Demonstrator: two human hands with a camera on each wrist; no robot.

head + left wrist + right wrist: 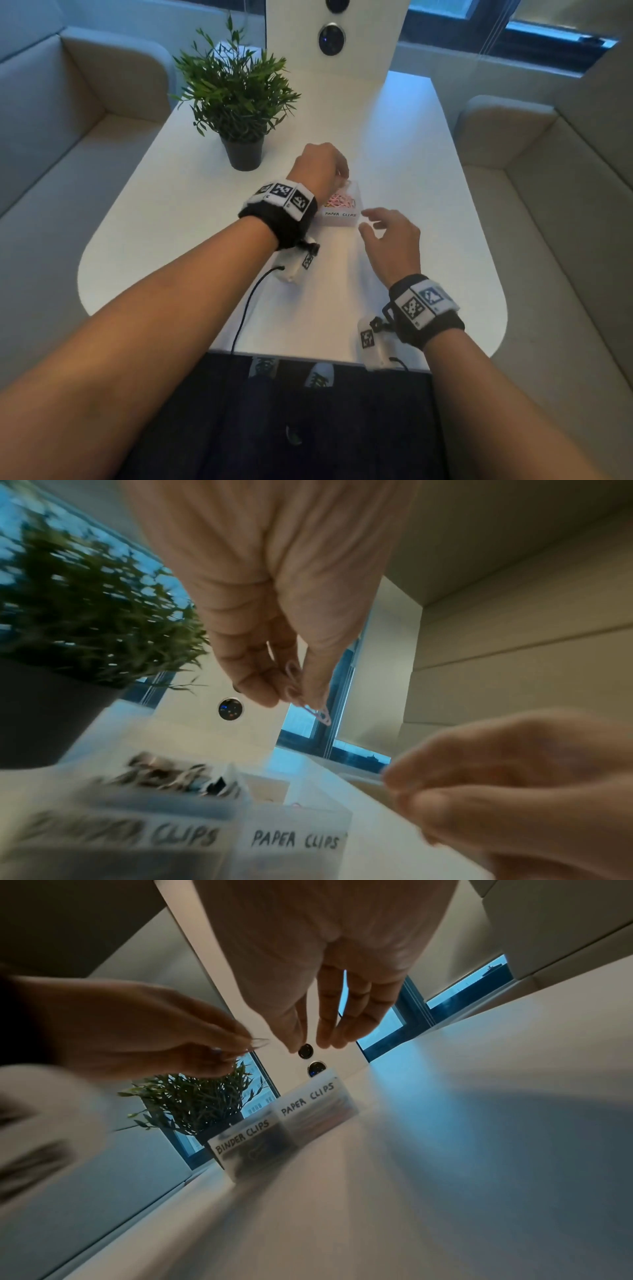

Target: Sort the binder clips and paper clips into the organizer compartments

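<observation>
White laminate is carrying everything here: the bench point(394, 164) is the biggest thing in front of you, with the potted plant point(236, 99) sitting on its far left part. Just in front of you the translucent organizer point(284, 1131) is standing with 2 labelled compartments side by side, binder clips on the left, paper clips on the right, and the right one is already holding a pink tangle of paper clips point(339, 200).

Your left hand point(320, 168) is hovering over that right compartment, thumb and fingertips point(260, 688) pinching a pink paper clip point(308, 699) by its upper loop so the rest is dangling free. Your right hand point(390, 240) is hanging just beside the organizer's near right corner, fingers loosely spread and holding nothing.

Judging by its look, that clip is feather-light, thin, springy wire with a slick coating, so it is likely to twist or slip in a loose pinch. You are probably best gripping it flat across both loops. Clips in the pile may hook onto one another, so lifting 1 could drag others out.
</observation>
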